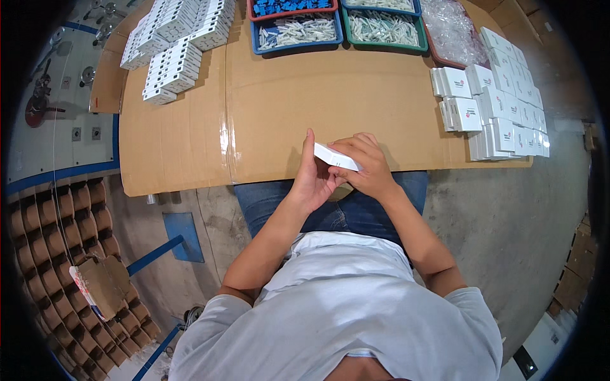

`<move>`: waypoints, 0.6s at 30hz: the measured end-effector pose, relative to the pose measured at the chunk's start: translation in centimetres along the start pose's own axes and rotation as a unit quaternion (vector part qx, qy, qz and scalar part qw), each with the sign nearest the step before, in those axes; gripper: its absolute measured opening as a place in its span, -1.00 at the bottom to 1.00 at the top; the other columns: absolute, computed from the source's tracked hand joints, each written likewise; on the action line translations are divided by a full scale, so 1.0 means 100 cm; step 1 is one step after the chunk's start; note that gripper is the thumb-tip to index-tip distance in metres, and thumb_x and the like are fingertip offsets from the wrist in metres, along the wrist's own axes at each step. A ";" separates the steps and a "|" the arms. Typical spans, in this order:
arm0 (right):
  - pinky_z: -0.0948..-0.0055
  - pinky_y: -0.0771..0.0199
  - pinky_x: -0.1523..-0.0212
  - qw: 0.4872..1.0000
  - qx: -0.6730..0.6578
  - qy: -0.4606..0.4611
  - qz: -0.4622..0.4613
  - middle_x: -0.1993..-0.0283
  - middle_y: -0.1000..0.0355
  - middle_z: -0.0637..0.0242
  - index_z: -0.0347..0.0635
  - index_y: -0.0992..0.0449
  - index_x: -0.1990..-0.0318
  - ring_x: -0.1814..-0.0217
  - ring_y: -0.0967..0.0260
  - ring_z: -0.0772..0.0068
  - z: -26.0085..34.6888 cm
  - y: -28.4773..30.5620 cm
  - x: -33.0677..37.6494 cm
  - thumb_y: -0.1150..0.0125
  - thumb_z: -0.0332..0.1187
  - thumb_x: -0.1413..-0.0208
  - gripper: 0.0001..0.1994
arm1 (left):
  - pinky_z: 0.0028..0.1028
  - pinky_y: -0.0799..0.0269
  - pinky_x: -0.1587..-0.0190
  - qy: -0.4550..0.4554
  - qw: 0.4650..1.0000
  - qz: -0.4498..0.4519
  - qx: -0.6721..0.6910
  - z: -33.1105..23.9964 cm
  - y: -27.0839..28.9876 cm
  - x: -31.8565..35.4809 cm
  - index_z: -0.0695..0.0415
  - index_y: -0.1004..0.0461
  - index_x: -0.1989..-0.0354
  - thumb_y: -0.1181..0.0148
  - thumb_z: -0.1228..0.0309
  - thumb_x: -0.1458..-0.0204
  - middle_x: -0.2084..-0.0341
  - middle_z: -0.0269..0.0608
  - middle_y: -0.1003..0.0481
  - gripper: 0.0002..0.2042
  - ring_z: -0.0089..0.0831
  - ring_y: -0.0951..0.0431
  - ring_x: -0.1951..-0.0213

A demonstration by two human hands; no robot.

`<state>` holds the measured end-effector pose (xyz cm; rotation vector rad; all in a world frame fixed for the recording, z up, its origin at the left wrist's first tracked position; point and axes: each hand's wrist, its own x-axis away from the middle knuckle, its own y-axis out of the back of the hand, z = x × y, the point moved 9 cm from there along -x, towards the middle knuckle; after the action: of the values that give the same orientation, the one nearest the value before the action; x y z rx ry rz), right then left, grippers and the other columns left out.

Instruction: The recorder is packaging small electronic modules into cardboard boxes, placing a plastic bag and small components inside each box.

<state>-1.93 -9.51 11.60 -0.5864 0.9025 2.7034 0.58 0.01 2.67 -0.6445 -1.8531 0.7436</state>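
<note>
Near the front edge of the cardboard-covered table, both my hands are around a small flat white box, tilted in the air. My right hand grips its right end, fingers over the top and thumb on the near side. Against the left end rests my left hand, palm turned inward, one digit pointing up along the edge and the others curled below. Part of the box is hidden by my fingers.
White boxes are stacked at the far left and on the right. At the back stand a blue tray and a green tray of small white pieces, a red tray of blue pieces, and clear plastic packaging.
</note>
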 end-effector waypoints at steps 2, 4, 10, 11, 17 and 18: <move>0.23 -0.33 0.00 1.000 0.007 -0.009 0.010 0.14 -0.59 0.22 -0.22 -0.63 0.08 0.17 -0.44 0.15 -0.002 -0.001 0.001 -0.48 -0.11 0.04 -0.56 | -0.36 -0.57 0.12 0.005 1.000 -0.002 0.004 0.003 -0.001 -0.001 0.11 -0.43 0.02 0.17 -0.40 -0.21 0.16 -0.17 -0.51 -0.27 -0.41 -0.57 0.20; 0.24 -0.33 -0.01 1.000 0.009 -0.006 0.000 0.14 -0.59 0.22 -0.22 -0.63 0.07 0.16 -0.45 0.15 -0.003 0.001 0.001 -0.46 -0.10 0.00 -0.56 | -0.36 -0.54 0.08 -0.003 1.000 -0.001 0.026 0.000 -0.012 0.003 0.10 -0.44 0.03 0.15 -0.38 -0.22 0.19 -0.22 -0.50 -0.30 -0.44 -0.54 0.22; 0.28 -0.35 -0.06 0.999 -0.025 -0.030 -0.034 0.14 -0.59 0.25 -0.20 -0.62 0.07 0.08 -0.49 0.18 -0.008 0.008 -0.002 -0.42 -0.20 -0.07 -0.66 | -0.38 -0.48 0.04 -0.032 0.997 0.043 -0.064 -0.004 -0.007 0.000 0.05 -0.43 0.04 0.07 -0.30 -0.24 0.17 -0.22 -0.50 -0.40 -0.45 -0.53 0.13; 0.29 -0.38 -0.05 0.999 -0.031 -0.019 -0.037 0.13 -0.59 0.23 -0.22 -0.61 0.08 0.06 -0.49 0.17 -0.006 0.009 -0.002 -0.38 -0.22 -0.14 -0.70 | -0.38 -0.48 0.04 -0.033 0.997 0.043 -0.064 -0.003 -0.009 0.000 0.05 -0.43 0.04 0.07 -0.30 -0.24 0.17 -0.22 -0.50 -0.40 -0.45 -0.53 0.13; 0.41 -0.46 0.11 0.978 -0.111 -0.107 -0.139 0.23 -0.57 0.20 -0.32 -0.56 0.22 0.16 -0.50 0.27 -0.033 0.023 0.015 -0.11 -0.35 -0.36 -0.80 | -0.31 -0.48 0.03 -0.098 0.989 -0.041 -0.099 -0.019 0.000 0.000 -0.03 -0.29 -0.07 0.00 -0.25 -0.24 0.13 -0.16 -0.48 -0.46 -0.31 -0.51 0.06; 0.41 -0.46 0.11 0.978 -0.111 -0.106 -0.140 0.23 -0.57 0.20 -0.32 -0.56 0.22 0.16 -0.50 0.27 -0.034 0.023 0.016 -0.11 -0.35 -0.36 -0.80 | -0.28 -0.49 0.03 -0.095 0.989 -0.045 -0.100 -0.020 0.002 -0.001 -0.03 -0.27 -0.08 -0.01 -0.25 -0.24 0.11 -0.12 -0.49 -0.45 -0.28 -0.52 0.05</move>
<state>-3.16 -13.31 9.58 -0.4174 0.4325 2.5610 2.44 0.45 3.11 -0.6279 -2.1376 0.5809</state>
